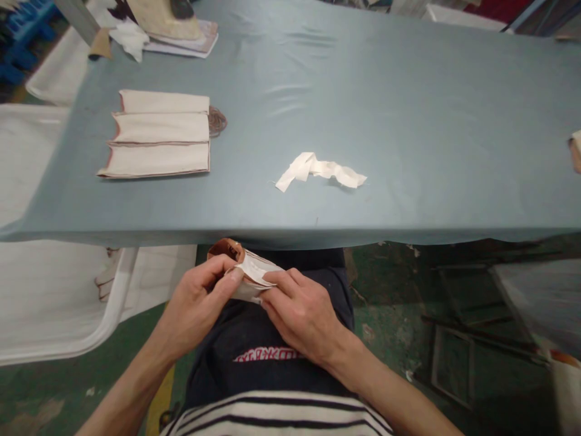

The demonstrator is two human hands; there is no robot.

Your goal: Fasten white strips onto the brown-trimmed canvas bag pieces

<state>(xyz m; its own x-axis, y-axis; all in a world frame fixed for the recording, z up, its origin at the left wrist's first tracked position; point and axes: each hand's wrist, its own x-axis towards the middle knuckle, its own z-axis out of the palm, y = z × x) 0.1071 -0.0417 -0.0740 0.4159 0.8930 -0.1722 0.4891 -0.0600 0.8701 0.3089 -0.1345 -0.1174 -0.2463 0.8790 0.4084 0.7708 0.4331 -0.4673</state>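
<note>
A small off-white fabric piece (256,269) with a brown curled end is held over my lap, just below the table's front edge. My left hand (200,300) pinches its left part, close to the brown end. The fingers of my right hand (299,306) close on its right end, and some fingertips are hidden in its folds. Beyond my hands, a crumpled cream cloth strip (313,169) lies on the blue-grey tabletop (408,133). Three off-white folded pieces (158,133) with brown edges lie side by side at the left, with a coil of brown cord (217,121) at their right.
White bins (115,303) stand on the floor at the left, below and beside the table. Papers and a cloth (181,39) lie at the back left. Dark metal frames (451,363) are on the green floor at the right.
</note>
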